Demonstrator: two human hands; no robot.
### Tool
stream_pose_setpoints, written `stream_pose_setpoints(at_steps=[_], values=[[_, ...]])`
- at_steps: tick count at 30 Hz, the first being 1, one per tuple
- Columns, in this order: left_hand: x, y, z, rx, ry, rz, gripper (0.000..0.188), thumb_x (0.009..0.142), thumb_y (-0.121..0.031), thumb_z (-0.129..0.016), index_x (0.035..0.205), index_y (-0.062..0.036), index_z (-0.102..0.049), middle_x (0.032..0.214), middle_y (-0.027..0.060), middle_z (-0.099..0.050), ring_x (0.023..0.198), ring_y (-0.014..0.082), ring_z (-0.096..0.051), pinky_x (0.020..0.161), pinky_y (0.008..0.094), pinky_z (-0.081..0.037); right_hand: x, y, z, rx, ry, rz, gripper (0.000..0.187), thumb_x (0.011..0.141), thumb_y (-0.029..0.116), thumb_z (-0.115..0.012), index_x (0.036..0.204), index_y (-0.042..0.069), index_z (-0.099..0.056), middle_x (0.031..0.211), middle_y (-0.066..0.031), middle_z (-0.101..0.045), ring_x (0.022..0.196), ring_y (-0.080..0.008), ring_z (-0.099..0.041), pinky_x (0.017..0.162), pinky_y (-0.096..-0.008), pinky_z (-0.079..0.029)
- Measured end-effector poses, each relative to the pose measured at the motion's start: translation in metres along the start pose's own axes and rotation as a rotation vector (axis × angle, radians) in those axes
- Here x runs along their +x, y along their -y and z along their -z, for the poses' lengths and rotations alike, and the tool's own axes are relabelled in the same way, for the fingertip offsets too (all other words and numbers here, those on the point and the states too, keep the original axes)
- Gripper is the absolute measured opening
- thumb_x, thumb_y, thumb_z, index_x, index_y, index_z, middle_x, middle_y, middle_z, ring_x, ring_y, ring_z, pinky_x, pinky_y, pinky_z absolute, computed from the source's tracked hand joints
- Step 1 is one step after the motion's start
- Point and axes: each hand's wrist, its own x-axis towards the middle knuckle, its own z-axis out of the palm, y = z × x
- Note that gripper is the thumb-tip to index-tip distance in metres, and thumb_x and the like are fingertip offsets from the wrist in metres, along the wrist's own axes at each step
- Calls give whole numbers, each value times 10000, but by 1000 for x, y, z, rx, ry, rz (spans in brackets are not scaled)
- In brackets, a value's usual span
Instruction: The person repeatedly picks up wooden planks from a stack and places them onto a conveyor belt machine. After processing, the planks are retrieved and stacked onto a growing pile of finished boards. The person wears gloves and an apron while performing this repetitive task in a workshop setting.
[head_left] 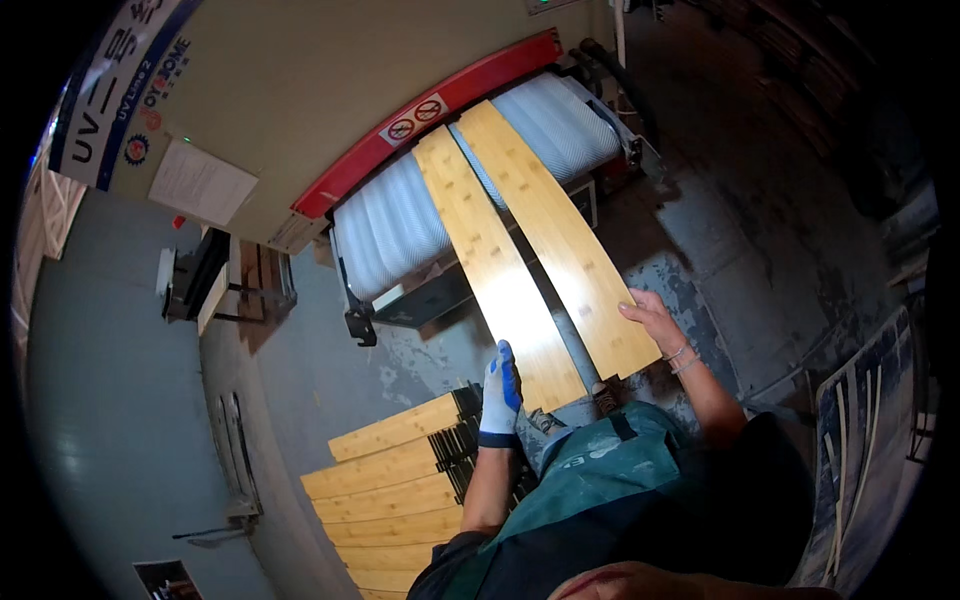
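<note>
Two long, glossy bamboo planks lie side by side, the left plank (500,280) and the right plank (560,245), with a narrow gap between them. Their far ends rest on a machine's pale mesh conveyor belt (390,230); the near ends reach toward my body. My left hand (501,398), in a white and blue glove, grips the left plank's outer edge near its near end, its fingers partly hidden. Bare, with bands at the wrist, my right hand (655,322) is closed on the right plank's outer edge, thumb on top and other fingers mostly out of sight below.
A red bar (440,110) with a warning label spans the machine above the belt. Several more planks (390,500) lie at the lower left beside black slotted supports (460,455). At the right stands a worn board (865,440) with thin strips on it.
</note>
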Motion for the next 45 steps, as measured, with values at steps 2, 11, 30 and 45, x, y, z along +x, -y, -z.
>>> stream_pose_setpoints(at_steps=[2, 11, 30, 45], values=[[12, 2, 4, -41, -15, 4, 441, 1006, -482, -489, 653, -221, -444, 546, -108, -266, 443, 29, -231, 407, 259, -147, 9, 3, -8, 32, 10, 0, 276, 940, 157, -598, 1113, -57, -615, 981, -60, -678, 852, -102, -640, 764, -249, -519], [65, 4, 13, -278, 10, -8, 289, 1007, -422, -525, 877, -169, -578, 675, -122, -381, 558, 6, -315, 475, 216, -243, 46, 4, -25, 89, 26, -20, 303, 945, 144, -581, 1165, -64, -596, 999, -71, -683, 848, -124, -659, 763, -262, -537], [105, -50, 42, -221, 190, -171, 548, 1024, -481, -425, 1101, 13, -650, 965, 66, -712, 845, 112, -656, 737, 277, -520, 139, -32, 58, 278, -6, -75, 472, 993, 321, -528, 1303, -35, -549, 1291, -127, -609, 1183, -236, -581, 1042, -367, -430], [91, 258, 172, -860, -346, 157, 462, 1009, -408, -481, 1315, -67, -532, 1247, 128, -600, 1012, 261, -620, 921, 369, -472, 139, -276, -15, 370, 117, -1011, 307, 955, 214, -545, 1154, -18, -581, 1142, -157, -655, 952, -237, -659, 768, -375, -561]])
